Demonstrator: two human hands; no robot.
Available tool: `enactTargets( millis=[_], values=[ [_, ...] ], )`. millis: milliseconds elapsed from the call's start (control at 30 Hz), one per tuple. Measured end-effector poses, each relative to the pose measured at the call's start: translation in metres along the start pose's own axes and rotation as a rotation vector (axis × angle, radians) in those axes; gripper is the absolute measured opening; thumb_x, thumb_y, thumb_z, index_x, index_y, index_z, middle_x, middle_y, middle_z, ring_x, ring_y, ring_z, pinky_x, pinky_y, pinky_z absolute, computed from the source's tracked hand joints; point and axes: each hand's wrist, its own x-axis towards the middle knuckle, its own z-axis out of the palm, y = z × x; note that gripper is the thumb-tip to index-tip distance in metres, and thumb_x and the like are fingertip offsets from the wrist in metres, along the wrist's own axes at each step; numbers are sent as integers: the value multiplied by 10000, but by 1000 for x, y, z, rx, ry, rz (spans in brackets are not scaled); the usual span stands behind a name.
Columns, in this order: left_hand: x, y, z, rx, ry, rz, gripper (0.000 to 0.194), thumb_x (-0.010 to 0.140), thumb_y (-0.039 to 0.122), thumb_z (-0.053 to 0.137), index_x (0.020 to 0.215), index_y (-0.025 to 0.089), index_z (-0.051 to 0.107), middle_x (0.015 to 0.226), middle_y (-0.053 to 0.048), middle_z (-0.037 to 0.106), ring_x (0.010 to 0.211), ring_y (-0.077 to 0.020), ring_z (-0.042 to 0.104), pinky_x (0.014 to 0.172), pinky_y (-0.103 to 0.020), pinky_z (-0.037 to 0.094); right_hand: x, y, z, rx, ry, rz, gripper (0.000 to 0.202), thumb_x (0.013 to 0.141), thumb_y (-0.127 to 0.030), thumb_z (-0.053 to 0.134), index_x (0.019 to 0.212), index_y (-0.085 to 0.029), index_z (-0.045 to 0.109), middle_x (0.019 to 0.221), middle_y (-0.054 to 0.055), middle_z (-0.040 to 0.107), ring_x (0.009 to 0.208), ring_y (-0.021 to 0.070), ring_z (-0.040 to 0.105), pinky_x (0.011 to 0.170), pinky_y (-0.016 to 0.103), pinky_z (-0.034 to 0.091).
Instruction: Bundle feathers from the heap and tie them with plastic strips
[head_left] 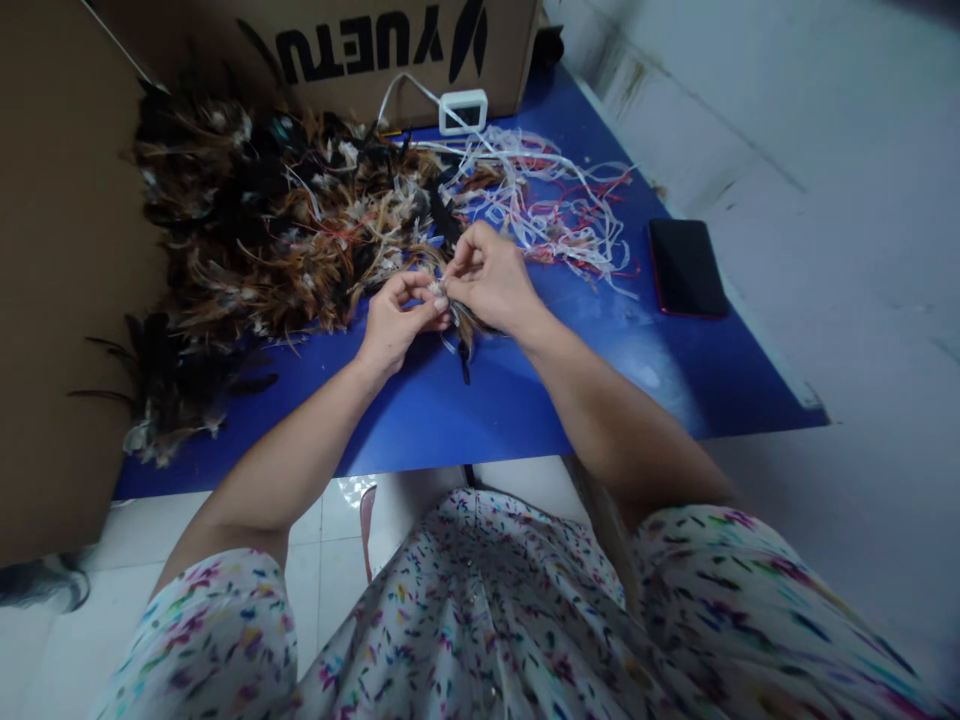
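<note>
Over the middle of the blue table, my left hand [394,318] pinches the pale quill end of a small bunch of feathers [466,325]. My right hand [491,275] meets it there, thumb and fingertips pressed together at the same end. Whether a thread or tie lies between the right fingertips is too small to tell. The dark and brown tips of the bunch stick out below the right hand. Left of and beyond my hands spreads a big heap of brown and black feathers [277,230]. White and red ties [555,200] lie tangled behind my right hand.
A cardboard box [345,85] with black lettering stands at the back, and more cardboard [60,280] rises on the left. A small white device [463,112] sits before the box. On the right lies a dark phone [686,267] near the wall. Black feathers [169,385] rest by the table's left edge.
</note>
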Motion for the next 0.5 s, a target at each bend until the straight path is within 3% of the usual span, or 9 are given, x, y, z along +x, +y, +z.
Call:
enactTargets(
  millis=[267, 500],
  values=[
    [-2, 2, 3, 21, 14, 19, 588, 516, 421, 954, 934, 206, 600, 777, 48, 639, 599, -109, 677, 641, -291, 617, -1, -2, 3, -57, 54, 76, 268, 704, -79, 655, 781, -238, 453, 681, -61, 567, 660, 114, 563, 637, 256, 474],
    [-5, 9, 8, 6, 45, -38, 412, 641, 415, 901, 821, 182, 612, 747, 29, 655, 589, -95, 681, 626, -239, 611, -3, -5, 5, -33, 68, 64, 284, 683, -34, 635, 747, -240, 450, 664, -59, 559, 622, 114, 550, 597, 258, 445]
  ],
)
